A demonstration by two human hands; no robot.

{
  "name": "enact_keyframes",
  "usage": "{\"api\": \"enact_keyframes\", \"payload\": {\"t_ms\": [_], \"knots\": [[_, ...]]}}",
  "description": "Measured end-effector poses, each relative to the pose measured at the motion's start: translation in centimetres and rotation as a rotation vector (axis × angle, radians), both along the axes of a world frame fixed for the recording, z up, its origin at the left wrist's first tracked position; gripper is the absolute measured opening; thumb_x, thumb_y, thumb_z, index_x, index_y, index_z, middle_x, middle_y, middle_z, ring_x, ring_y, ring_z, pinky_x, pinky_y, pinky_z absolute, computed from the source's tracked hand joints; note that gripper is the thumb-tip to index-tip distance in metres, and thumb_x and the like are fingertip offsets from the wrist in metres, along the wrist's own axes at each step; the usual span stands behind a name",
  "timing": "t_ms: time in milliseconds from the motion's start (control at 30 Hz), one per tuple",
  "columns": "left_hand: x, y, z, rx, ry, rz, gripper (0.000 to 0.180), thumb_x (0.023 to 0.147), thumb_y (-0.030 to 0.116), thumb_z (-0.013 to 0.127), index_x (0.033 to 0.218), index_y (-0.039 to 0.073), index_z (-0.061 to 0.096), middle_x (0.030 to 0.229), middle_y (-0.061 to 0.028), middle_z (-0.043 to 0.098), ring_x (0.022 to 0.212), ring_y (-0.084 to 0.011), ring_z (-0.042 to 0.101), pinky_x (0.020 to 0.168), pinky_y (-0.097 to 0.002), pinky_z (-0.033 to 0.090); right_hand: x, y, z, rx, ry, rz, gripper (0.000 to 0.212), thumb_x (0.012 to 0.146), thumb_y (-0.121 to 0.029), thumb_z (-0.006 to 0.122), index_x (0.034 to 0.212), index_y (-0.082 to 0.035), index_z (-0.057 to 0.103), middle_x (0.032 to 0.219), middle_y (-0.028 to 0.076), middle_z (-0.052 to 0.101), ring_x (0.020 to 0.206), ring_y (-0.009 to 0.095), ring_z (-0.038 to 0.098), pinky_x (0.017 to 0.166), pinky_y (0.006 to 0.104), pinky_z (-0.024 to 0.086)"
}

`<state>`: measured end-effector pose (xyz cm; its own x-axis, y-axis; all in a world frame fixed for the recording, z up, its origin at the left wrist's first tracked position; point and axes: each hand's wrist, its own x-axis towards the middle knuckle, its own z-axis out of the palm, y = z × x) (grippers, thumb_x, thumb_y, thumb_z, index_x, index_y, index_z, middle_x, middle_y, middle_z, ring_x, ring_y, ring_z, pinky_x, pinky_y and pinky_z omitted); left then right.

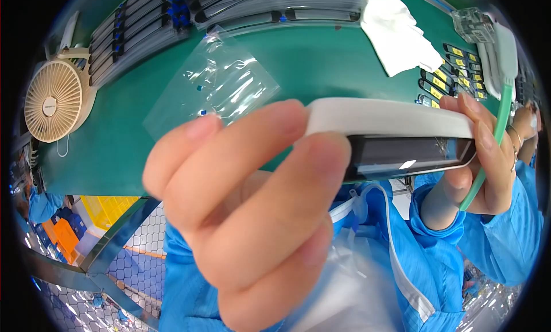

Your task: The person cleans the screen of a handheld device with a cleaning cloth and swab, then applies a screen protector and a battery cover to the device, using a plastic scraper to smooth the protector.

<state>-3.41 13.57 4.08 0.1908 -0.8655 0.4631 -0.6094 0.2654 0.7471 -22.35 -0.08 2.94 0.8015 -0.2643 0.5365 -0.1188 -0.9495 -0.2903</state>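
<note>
You've got the slim device right up in the centre-right of the frame, lying level: a white shell on top, a dark glossy face along its lower side catching a small glint of light. Your left hand fills the middle of the picture, huge and a little blurred, its grip closed on the device's left end, fingertips pressed against the white edge and the dark face. Your right hand has the other end at the right of the frame, fingers wrapped over the top and thumb underneath, so that grip is closed on the device too. A pale green cable runs down past your right hand's fingers from the upper right; whether it is pinched in that hand I cannot tell.

Below the device, your blue sleeves and blue smock fill the lower frame, with a clear plastic bag blurred in front of it.

Behind it all lies the green counter. A clear plastic sleeve lies flat on it, upper centre-left. A beige round fan stands at the left edge. Rows of dark slim parts in clear trays line the top of the frame. A white cloth is crumpled at upper right, and beside it small black pieces with yellow labels lie in rows. A clear plastic box sits at the far upper right.
</note>
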Motion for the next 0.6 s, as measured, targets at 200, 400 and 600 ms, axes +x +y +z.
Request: {"api": "enact_keyframes", "payload": {"t_ms": [200,400,600], "knots": [[1.7,-1.3,-2.6,-0.31,-0.495,-0.054,0.029,0.085,0.005,0.045,0.112,0.0,0.036,0.109,-0.0262,0.048,0.092,-0.0345,0.053,0.078,-0.045,0.047,0.0,0.1,-0.2,-0.004,-0.029,0.027,0.045,0.084,-0.032,0.051,0.108,0.005,0.044,0.092,0.032,0.056,0.073,0.035,0.063,0.062,0.0375,0.054],[3.1,-3.5,-4.7,-0.489,-0.277,-0.22,0.025,0.087,0.008,0.045,0.109,0.001,0.035,0.108,-0.0255,0.048,0.084,-0.0393,0.056,0.07,-0.0414,0.051,-0.2,-0.1,-0.6,0.005,-0.04,0.018,0.046,0.084,-0.034,0.051,0.107,0.006,0.046,0.088,0.032,0.057,0.071,0.035,0.063,0.06,0.0379,0.054],[3.7,-3.8,-4.7,-0.576,-0.403,-0.124,0.035,0.088,0.022,0.048,0.115,0.007,0.032,0.092,-0.0159,0.05,0.076,-0.033,0.054,0.068,-0.039,0.048,0.1,-0.1,-0.6,0.053,-0.076,0.054,0.046,0.084,-0.035,0.05,0.104,0.006,0.047,0.086,0.033,0.057,0.069,0.035,0.063,0.059,0.0382,0.054]]}}
